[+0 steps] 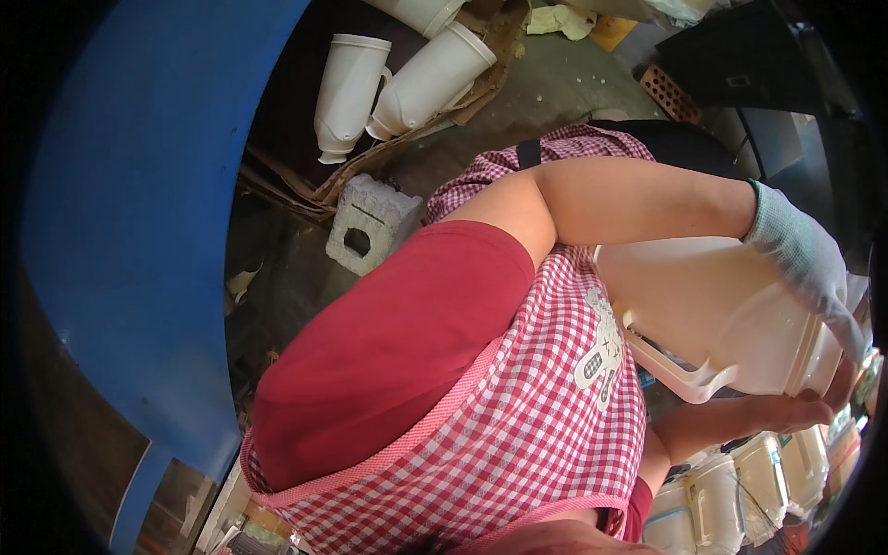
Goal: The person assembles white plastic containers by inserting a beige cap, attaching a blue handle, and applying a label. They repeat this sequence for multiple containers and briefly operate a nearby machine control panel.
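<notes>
A large cream-white plastic jug (712, 296) with a moulded side handle lies tilted between my arms, against my front. My left hand (805, 250), in a pale grey-green knitted glove, reaches over it from above, its fingers bent round the jug's rim end. From below comes my bare right hand (814, 402), its fingers curled up at the same end, close to the gloved fingertips. The jug's mouth and whatever lies inside it are turned out of sight.
Several similar white jugs (351, 92) lie in an opened cardboard box (407, 153). A pale block with a hole (375, 222) stands on the floor. More white containers (717, 499) are lined up at lower right. A blue panel (139, 222) fills the left.
</notes>
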